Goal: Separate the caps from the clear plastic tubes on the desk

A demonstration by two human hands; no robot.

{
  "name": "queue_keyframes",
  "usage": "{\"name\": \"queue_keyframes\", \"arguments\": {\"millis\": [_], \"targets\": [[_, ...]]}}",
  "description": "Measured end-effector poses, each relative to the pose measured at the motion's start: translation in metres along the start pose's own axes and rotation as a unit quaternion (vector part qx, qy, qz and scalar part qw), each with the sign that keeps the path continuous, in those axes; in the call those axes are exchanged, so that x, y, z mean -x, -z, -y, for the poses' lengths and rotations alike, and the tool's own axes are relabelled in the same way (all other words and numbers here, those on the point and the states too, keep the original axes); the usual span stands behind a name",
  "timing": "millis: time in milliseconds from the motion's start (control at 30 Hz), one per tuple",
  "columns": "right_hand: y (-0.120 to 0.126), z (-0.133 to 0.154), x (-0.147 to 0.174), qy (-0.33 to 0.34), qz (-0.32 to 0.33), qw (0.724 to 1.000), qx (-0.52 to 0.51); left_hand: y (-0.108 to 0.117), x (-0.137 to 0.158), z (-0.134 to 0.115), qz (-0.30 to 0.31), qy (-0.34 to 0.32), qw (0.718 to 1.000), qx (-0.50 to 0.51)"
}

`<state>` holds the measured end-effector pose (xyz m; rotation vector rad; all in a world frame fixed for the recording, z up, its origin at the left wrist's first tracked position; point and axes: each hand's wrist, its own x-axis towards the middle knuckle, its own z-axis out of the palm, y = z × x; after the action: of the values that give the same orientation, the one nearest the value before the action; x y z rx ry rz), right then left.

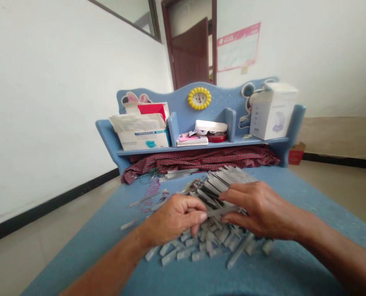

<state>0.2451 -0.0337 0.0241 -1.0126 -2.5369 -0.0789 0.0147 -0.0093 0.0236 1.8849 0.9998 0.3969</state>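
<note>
My left hand (179,216) pinches one end of a narrow, pale translucent strip (221,211) between thumb and fingers. At the strip's other end is my right hand (257,207), its thumb and fingers apart on either side of the strip. Below both hands lies a loose heap of short, whitish translucent pieces (198,248). Behind them, long thin strips with dark parts (224,179) are piled side by side, partly covered by my right hand. What the strips are exactly is too blurred to tell.
The blue desk (109,246) has a raised shelf at the back with a mask box (142,137), a yellow flower-shaped clock (199,98), a red round case (216,137) and a white carton (272,113). A checked cloth (201,158) is bunched under the shelf.
</note>
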Motion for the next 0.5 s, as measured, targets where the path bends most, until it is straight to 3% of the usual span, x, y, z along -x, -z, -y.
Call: {"name": "queue_keyframes", "arguments": {"millis": [100,233,400,500], "targets": [[-0.002,0.008,0.001,0.027,0.046,0.999,-0.008,0.0,0.006,-0.007,0.036,-0.017,0.999,-0.037],[0.006,0.002,0.001,-0.018,0.052,0.997,-0.056,0.018,0.015,-0.019,0.034,-0.046,0.984,-0.166],[0.023,0.013,-0.005,-0.004,0.142,0.987,-0.08,0.023,0.036,-0.039,0.056,-0.11,0.926,-0.356],[0.031,0.032,0.004,0.042,0.185,0.975,-0.115,0.009,0.067,-0.023,0.055,-0.157,0.895,-0.414]]}}
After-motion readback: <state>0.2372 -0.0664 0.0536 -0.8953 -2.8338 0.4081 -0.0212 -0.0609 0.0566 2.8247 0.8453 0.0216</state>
